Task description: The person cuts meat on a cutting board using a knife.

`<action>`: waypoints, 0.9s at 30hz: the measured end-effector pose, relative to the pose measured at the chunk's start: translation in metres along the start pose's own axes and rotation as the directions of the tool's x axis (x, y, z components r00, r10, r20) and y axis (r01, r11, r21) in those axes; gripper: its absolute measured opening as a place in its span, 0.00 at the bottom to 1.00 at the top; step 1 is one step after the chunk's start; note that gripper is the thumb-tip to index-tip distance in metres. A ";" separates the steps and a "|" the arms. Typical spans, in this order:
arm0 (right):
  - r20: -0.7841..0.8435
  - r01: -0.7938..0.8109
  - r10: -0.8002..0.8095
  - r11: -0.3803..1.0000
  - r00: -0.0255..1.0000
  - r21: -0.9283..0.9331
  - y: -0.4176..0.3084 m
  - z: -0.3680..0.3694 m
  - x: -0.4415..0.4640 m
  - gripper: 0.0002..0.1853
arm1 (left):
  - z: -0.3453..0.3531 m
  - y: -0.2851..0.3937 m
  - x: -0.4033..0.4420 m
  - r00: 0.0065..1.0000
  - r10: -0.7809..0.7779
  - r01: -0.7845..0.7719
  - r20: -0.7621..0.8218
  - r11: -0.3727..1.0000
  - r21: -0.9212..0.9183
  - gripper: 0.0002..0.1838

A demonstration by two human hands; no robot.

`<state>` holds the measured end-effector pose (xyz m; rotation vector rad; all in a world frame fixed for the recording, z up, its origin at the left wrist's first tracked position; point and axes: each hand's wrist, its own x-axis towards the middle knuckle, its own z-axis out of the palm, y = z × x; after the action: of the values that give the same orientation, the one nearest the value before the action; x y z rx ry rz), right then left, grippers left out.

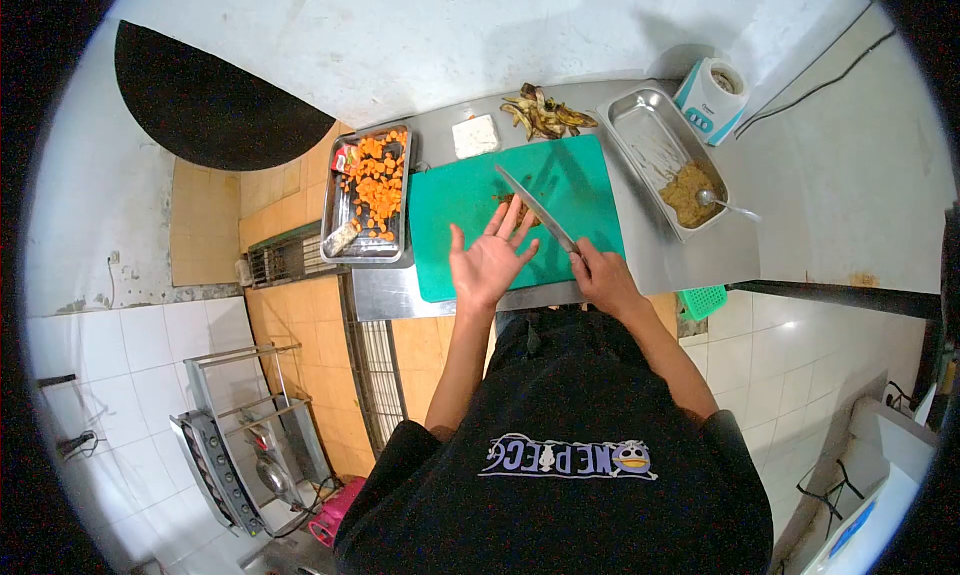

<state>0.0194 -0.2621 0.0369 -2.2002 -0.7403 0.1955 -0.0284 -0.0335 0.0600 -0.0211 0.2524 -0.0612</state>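
My left hand (490, 263) is held palm up over the green cutting board (450, 215), fingers spread, with nothing in it. In my right hand (603, 278) is a kitchen knife (535, 206), its blade slanting toward the far left above the board. Just beyond my left fingertips lie some small brown chopped pieces (527, 215), partly hidden by the fingers and the blade. Behind the board are a white block-like package (475, 136) and a heap of dark yellowish peels (545, 113).
At the left, a metal tray (405, 200) holds orange carrot pieces (380, 187) and small packets. To the right, another metal tray (640, 110) contains brown mash (686, 195) and a spoon (730, 207). A white-and-blue appliance (712, 100) stands by the wall.
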 end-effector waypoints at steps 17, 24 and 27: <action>0.011 -0.026 0.026 0.999 1.000 0.025 -0.004 -0.008 0.003 0.10 | 0.002 0.006 0.004 0.889 0.345 -0.196 0.300 -0.307 0.931 0.56; 0.010 -0.036 0.036 0.999 0.999 0.001 0.002 0.003 0.001 0.09 | -0.005 0.004 0.010 0.884 0.336 -0.230 0.325 -0.294 0.928 0.53; 0.047 -0.004 0.002 0.999 0.999 0.036 -0.003 0.002 -0.001 0.10 | -0.009 0.003 0.013 0.883 0.332 -0.259 0.333 -0.248 0.934 0.49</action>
<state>0.0169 -0.2596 0.0379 -2.1688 -0.7536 0.2617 -0.0179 -0.0312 0.0479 1.7717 0.1860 0.2881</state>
